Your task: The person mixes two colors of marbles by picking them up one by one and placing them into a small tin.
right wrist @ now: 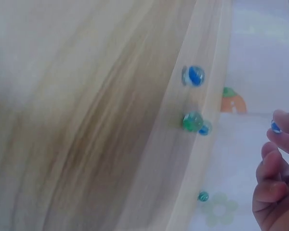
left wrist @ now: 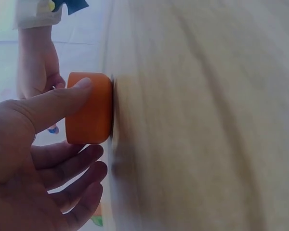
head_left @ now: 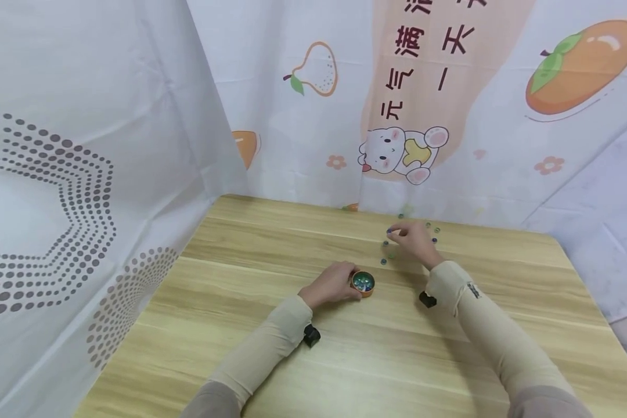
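In the head view my left hand (head_left: 334,283) grips a small round orange bowl (head_left: 367,294) that stands on the table. The left wrist view shows the thumb along the wall of the bowl (left wrist: 89,115), with the other fingers at its far side and below. Several glass marbles (head_left: 364,283) lie inside it. Farther back, my right hand (head_left: 414,238) pinches a blue and clear marble (right wrist: 276,126) between thumb and fingertip, raised over the table. Loose marbles lie around that hand, among them a blue one (right wrist: 196,76) and a green one (right wrist: 192,121).
Pale wood-grain table (head_left: 230,325) fills the lower view. More marbles sit near its back edge, such as a green one (head_left: 401,216) and a dark blue one (head_left: 435,240). Behind hangs a printed cloth (head_left: 303,145), and a dotted white curtain (head_left: 151,145) borders the left.
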Motion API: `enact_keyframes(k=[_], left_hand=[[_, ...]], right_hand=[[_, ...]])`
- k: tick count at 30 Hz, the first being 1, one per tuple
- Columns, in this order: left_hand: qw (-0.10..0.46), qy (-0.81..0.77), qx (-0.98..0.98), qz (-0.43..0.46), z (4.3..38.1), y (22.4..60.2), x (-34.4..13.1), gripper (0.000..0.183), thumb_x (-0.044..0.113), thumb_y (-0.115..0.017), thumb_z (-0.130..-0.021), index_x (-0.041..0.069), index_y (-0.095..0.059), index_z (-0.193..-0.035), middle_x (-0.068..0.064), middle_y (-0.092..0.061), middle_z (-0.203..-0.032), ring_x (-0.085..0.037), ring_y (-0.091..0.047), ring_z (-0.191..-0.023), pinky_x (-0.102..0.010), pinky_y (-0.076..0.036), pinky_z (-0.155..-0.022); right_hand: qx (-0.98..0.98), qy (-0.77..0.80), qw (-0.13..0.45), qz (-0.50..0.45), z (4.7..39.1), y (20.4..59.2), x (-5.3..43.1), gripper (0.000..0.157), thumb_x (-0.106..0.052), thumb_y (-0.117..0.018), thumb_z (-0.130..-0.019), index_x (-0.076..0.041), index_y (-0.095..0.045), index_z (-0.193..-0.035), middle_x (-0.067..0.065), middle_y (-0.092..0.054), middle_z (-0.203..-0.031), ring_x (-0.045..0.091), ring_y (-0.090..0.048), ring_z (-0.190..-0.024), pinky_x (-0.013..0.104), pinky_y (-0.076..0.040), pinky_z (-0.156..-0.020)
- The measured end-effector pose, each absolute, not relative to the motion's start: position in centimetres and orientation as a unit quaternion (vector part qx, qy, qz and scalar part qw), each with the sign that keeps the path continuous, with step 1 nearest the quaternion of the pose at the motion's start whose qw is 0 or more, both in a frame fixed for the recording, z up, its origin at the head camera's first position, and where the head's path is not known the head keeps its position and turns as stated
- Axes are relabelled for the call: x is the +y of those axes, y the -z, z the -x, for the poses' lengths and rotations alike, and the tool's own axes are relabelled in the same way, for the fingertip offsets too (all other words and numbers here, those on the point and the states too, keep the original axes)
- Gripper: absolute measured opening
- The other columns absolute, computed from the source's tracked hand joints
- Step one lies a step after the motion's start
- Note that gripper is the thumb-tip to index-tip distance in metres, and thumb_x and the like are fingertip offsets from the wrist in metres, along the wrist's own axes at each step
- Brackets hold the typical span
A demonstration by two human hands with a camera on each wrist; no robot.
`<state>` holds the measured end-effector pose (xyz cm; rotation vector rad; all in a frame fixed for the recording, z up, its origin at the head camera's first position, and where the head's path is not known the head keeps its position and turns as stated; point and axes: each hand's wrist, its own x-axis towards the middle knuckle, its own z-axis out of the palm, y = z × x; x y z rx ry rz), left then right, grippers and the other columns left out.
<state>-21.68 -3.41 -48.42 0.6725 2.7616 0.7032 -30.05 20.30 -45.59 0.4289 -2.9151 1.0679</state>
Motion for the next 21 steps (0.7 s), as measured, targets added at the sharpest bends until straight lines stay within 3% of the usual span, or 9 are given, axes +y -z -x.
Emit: enact_keyframes(k=[11,21], left_hand=[[0.123,-0.242,0.937,-0.218,22.1,48.2,-3.2,0.061,0.033,-0.081,-0.079,0.007,-0.058,-0.129,-0.005,-0.066,-0.121,-0.019,-0.061,-0.11,-0.031,-0.049,-0.096],[0.132,-0.246,0.935,-0.218,22.1,48.2,-3.2,0.059,0.032,-0.081,-0.079,0.007,-0.059,-0.128,-0.005,-0.066,-0.12,-0.017,-0.061,-0.109,-0.03,-0.049,-0.096]], right_hand=[[-0.931,-0.327,0.004,-0.162,28.5,44.7,19.5,0.027,-0.023,-0.065,-0.093,-0.003,-0.071,-0.111,0.018,-0.07,-0.084,0.015,-0.048,-0.056,0.026,-0.038,-0.049],[-0.935,-0.302,-0.019,-0.187,26.8,43.4,18.7,0.025,-0.023,-0.066,-0.092,-0.005,-0.072,-0.11,0.01,-0.068,-0.088,0.018,-0.057,-0.072,0.029,-0.044,-0.057]])
